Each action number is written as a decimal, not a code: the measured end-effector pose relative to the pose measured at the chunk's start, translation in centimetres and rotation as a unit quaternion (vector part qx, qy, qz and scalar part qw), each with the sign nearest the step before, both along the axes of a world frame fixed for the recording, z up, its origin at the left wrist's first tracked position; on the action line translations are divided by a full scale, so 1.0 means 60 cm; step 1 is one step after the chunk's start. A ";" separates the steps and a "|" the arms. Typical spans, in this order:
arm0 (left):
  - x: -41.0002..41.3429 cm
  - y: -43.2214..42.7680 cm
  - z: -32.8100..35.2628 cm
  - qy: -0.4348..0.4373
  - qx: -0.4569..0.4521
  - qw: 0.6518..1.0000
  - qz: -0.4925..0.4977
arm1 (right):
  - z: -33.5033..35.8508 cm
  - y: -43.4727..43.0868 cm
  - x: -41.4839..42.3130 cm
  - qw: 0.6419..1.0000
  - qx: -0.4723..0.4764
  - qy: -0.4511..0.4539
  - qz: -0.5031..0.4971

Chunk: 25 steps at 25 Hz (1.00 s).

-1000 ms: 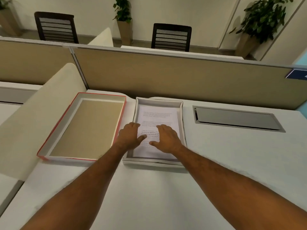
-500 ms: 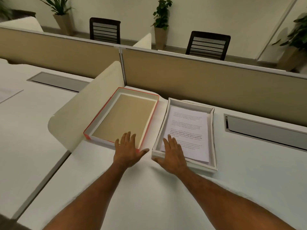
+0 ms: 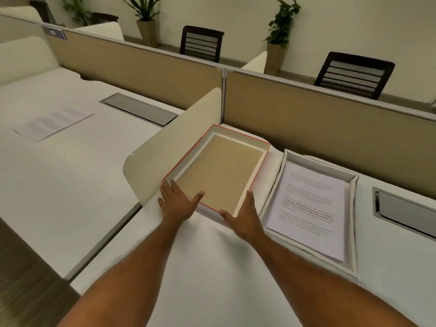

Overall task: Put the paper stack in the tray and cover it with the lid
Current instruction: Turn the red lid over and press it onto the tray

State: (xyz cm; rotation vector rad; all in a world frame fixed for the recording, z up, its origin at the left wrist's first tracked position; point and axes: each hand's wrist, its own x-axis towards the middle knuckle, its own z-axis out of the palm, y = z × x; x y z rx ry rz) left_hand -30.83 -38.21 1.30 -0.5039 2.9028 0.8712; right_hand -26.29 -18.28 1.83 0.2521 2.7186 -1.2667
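Note:
The white tray (image 3: 273, 192) sits on the desk at right, and the printed paper stack (image 3: 309, 208) lies flat inside it. Just left of the tray is the lid (image 3: 219, 171), upside down on the desk, with a red outer edge and a brown inner face. My left hand (image 3: 177, 204) holds the lid's near left corner, fingers along the outer wall and thumb over the rim. At the near right corner, my right hand (image 3: 245, 215) has its thumb on the near edge and its fingers along the right wall, between lid and tray.
A cream curved divider (image 3: 169, 142) stands close along the lid's left side. A tan partition (image 3: 330, 128) closes the back of the desk. A metal cable hatch (image 3: 405, 208) lies right of the tray. Loose sheets (image 3: 54, 122) lie on the neighbouring desk.
Both hands left the paper in the tray and moved left to the lid's near corners. The view swung left and closer.

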 end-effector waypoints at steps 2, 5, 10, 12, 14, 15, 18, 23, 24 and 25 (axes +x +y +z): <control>-0.013 -0.013 -0.005 -0.008 0.044 0.999 0.029 | -0.002 -0.017 -0.011 0.996 -0.037 -0.053 -0.053; -0.025 -0.026 -0.023 0.001 0.080 0.996 0.028 | -0.008 -0.032 -0.017 0.985 -0.078 -0.108 -0.109; -0.034 -0.039 -0.048 0.022 0.132 0.989 0.071 | -0.018 -0.034 -0.026 0.981 -0.093 -0.110 -0.128; -0.037 -0.041 -0.050 0.027 0.167 0.981 0.089 | -0.015 -0.035 -0.030 0.979 -0.095 -0.124 -0.130; -0.038 -0.037 -0.052 0.054 0.200 0.974 0.091 | -0.011 -0.036 -0.032 0.977 -0.104 -0.123 -0.140; -0.036 -0.034 -0.052 0.080 0.219 0.968 0.090 | -0.009 -0.037 -0.031 0.975 -0.114 -0.120 -0.146; -0.031 -0.017 -0.037 0.171 0.271 0.943 0.093 | -0.002 -0.037 -0.019 0.971 -0.149 -0.113 -0.151; -0.027 0.018 0.010 0.256 0.346 0.897 0.103 | 0.022 -0.026 -0.005 0.977 -0.164 -0.083 -0.104; -0.026 0.022 0.020 0.260 0.364 0.888 0.102 | 0.030 -0.021 -0.003 0.982 -0.152 -0.068 -0.088; -0.024 0.024 0.028 0.266 0.375 0.883 0.095 | 0.037 -0.016 -0.001 0.989 -0.122 -0.046 -0.071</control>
